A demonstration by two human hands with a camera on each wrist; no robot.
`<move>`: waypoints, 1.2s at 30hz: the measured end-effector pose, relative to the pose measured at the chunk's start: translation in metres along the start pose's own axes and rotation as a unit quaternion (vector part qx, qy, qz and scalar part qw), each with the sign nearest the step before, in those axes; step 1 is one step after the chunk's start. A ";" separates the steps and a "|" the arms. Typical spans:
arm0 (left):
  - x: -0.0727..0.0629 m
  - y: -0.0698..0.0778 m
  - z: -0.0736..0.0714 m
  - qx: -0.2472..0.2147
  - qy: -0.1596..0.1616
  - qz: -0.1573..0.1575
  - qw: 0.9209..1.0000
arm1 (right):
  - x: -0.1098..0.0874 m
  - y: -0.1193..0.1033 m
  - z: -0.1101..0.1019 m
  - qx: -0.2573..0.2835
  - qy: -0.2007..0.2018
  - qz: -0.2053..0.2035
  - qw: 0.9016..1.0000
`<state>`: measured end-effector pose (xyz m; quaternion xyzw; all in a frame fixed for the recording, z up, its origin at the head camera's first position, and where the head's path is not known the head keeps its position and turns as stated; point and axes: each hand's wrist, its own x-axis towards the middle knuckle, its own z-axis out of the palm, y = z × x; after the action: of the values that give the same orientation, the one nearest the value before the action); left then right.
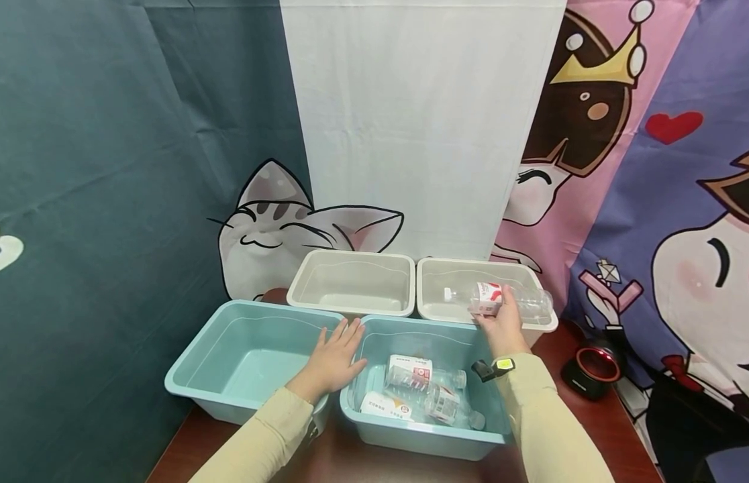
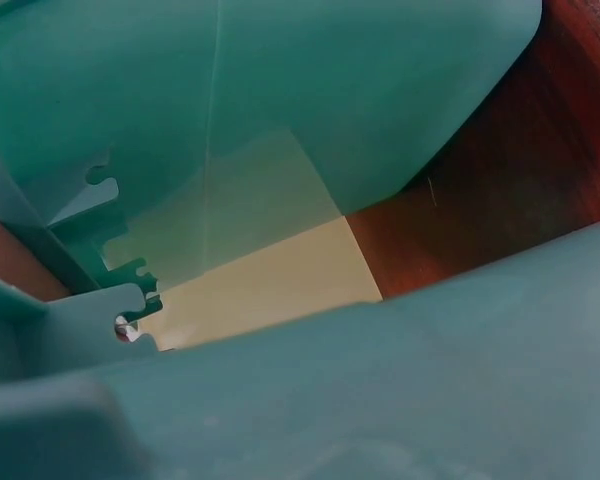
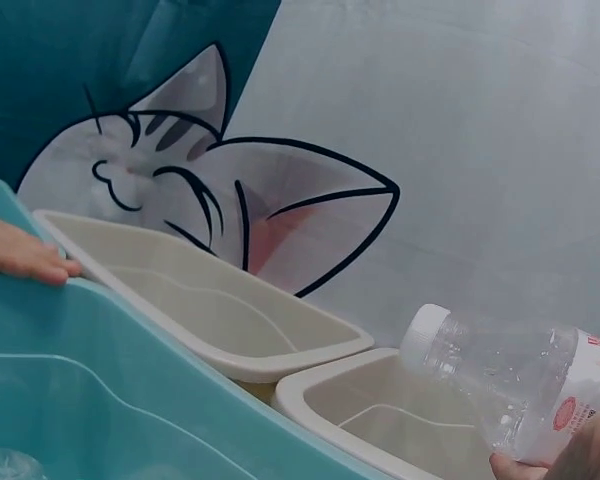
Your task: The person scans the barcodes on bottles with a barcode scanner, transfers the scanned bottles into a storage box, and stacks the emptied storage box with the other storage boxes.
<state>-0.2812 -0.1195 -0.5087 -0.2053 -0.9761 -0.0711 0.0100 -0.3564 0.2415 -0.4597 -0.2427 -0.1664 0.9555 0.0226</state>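
My right hand (image 1: 503,327) grips a clear plastic bottle (image 1: 531,303) around its red-and-white label, over the right cream bin (image 1: 424,285). The bottle lies sideways with its white cap (image 3: 426,335) pointing left. My left hand (image 1: 332,359) has its fingers spread and rests on the meeting rims of the two blue bins. Inside the right blue bin (image 1: 431,439) lie several clear plastic bottles (image 1: 443,402) with white labels. The left blue bin (image 1: 254,362) shows a bare floor. In the left wrist view, the blue bin walls (image 2: 280,390) fill most of the picture.
The left cream bin (image 1: 350,258) stands behind the blue ones, beside the right cream bin. A black round device (image 1: 592,369) with a red glow sits at the right on the reddish-brown table (image 1: 610,436). Printed cloth (image 1: 423,121) hangs close behind the bins.
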 end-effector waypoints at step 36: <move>0.001 -0.002 0.001 0.000 0.000 0.003 1.000 | 0.000 0.010 0.003 -0.046 0.022 -0.017 0.999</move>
<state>-0.2830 -0.1206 -0.5101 -0.2081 -0.9755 -0.0708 0.0104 -0.3578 0.2315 -0.4603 -0.2617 -0.2136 0.9407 0.0312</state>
